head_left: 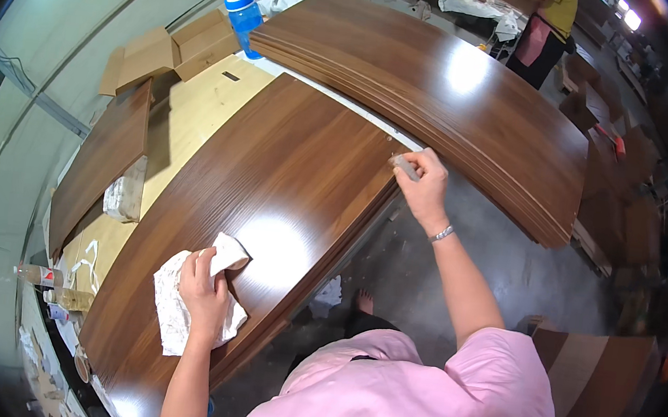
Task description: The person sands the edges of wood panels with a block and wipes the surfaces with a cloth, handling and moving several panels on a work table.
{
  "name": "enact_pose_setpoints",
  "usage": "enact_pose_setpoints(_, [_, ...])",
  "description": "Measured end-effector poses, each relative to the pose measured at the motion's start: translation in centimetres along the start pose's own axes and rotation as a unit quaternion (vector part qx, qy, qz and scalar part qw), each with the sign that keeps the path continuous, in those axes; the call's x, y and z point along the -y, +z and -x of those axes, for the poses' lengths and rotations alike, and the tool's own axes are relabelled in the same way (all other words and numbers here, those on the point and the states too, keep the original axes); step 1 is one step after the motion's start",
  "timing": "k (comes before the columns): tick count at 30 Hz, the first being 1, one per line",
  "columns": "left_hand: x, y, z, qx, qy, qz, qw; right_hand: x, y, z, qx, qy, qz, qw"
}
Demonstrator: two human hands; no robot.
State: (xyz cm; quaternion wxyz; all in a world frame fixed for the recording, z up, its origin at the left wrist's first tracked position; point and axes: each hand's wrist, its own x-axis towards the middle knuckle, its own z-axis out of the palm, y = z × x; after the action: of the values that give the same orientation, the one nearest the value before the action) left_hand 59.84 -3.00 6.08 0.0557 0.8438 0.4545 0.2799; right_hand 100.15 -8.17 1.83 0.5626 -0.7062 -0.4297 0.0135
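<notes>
A dark brown wood-grain panel [273, 169] lies in front of me on the bench. Over its near part my left hand [203, 292] is closed on a white cloth [173, 306], bunched between thumb and fingers and resting on the surface. My right hand [427, 187] is at the far right corner of the panel. Its fingers pinch a small flat greyish piece [405, 167], whose end is close to the panel's edge. Too little of that piece shows to tell its kind. A bracelet circles my right wrist.
Beyond stands a stack of brown panels [414, 62], with a blue water bottle [242, 18] at its left end. Another panel [107, 160] leans on a white block [126, 191] at left, near an open cardboard box [142, 58] and bottles [72, 299]. A co-worker [544, 27] stands far right.
</notes>
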Motion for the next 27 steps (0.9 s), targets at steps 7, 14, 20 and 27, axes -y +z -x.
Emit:
enact_pose_setpoints(7, [-4.0, 6.7, -8.3, 0.064, 0.064, 0.012, 0.996, -4.8, -2.0, -4.2, -0.042, 0.020, -0.001, 0.999])
enact_pose_setpoints(14, [-12.4, 15.8, -18.1, 0.095, 0.190, 0.078, 0.974, -5.5, -5.5, -1.7, -0.078, 0.047, -0.081, 0.992])
enact_pose_setpoints(20, [-19.1, 19.2, -17.4, 0.146, 0.307, 0.146, 0.929, -6.4, -7.1, 1.5, -0.091, 0.101, -0.085, 0.987])
enact_pose_setpoints(27, [-14.9, 12.6, -14.7, 0.162, 0.289, 0.089, 0.939, -4.8, -9.1, 2.2, -0.090, 0.154, -0.184, 0.967])
